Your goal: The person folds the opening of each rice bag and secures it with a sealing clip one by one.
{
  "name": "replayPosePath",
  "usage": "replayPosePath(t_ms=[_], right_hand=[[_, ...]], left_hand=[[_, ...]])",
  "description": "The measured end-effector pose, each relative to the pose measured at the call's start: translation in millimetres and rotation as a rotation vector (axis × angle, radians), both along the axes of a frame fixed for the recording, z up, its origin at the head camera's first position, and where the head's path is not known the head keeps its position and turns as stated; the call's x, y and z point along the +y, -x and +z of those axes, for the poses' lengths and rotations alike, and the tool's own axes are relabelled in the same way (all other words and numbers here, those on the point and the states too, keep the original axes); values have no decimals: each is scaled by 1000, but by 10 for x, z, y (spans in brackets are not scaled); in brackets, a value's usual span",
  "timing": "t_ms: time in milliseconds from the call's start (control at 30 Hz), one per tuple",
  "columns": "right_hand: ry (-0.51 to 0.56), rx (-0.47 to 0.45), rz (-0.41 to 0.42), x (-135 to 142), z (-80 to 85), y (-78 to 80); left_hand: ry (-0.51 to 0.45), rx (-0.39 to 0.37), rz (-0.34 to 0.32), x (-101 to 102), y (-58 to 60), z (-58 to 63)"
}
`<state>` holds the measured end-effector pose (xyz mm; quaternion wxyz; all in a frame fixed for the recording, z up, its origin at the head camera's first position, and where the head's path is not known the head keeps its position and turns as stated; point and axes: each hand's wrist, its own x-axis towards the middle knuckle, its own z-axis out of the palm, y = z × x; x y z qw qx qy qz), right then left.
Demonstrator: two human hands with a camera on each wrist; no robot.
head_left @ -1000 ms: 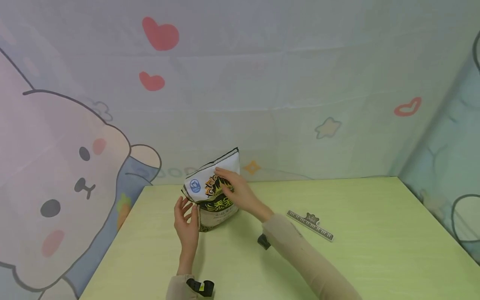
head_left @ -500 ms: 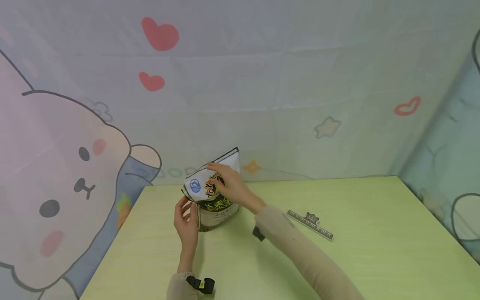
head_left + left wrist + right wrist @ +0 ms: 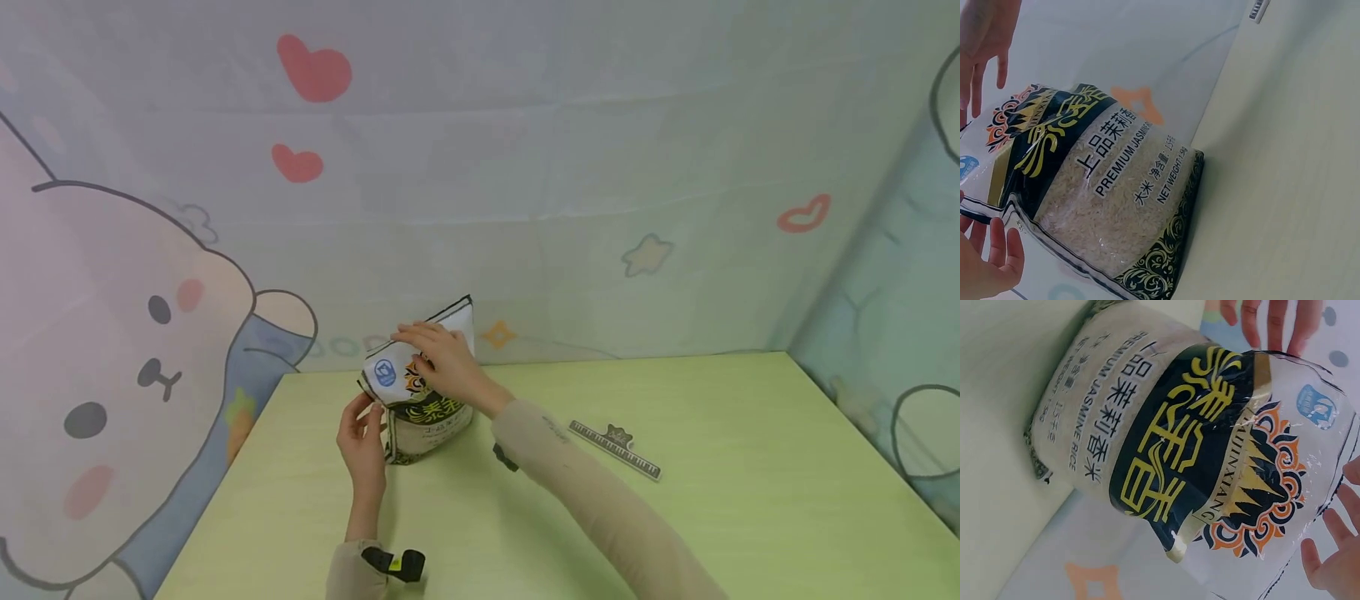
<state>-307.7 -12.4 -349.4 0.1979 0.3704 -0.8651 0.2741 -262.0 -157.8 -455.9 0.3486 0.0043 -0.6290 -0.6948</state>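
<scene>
A bag of jasmine rice (image 3: 431, 435) stands on the table, its white top slanting up to the right. Grains show through its clear lower panel in the left wrist view. My right hand (image 3: 453, 365) lies across the upper front, with mostly straight fingers at the top edge and the thumb lower on the printed face. My left hand (image 3: 363, 446) is at the bag's left side, its fingertips touching the side edge near the upper corner. Part of the orange and black print is covered by the right hand in the head view.
To the right lies a long sealing clip (image 3: 615, 450) with a piano-key pattern and a bear-shaped grip. The pale green table (image 3: 720, 517) meets a printed cloth backdrop (image 3: 450, 167) behind the bag. Both wrists wear black camera mounts.
My right hand has slid left along the bag's top, toward its left corner. The left hand keeps its place at the side edge, and the bag stays put. The head view has shifted slightly.
</scene>
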Motion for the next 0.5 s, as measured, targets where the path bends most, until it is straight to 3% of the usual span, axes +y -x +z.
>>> replayPosePath(t_ms=[267, 500], right_hand=[[-73, 171, -48, -40, -39, 32], [-93, 163, -54, -60, -42, 35]], left_hand=[[-81, -34, 3, 11, 26, 45], [-105, -54, 20, 37, 24, 42]])
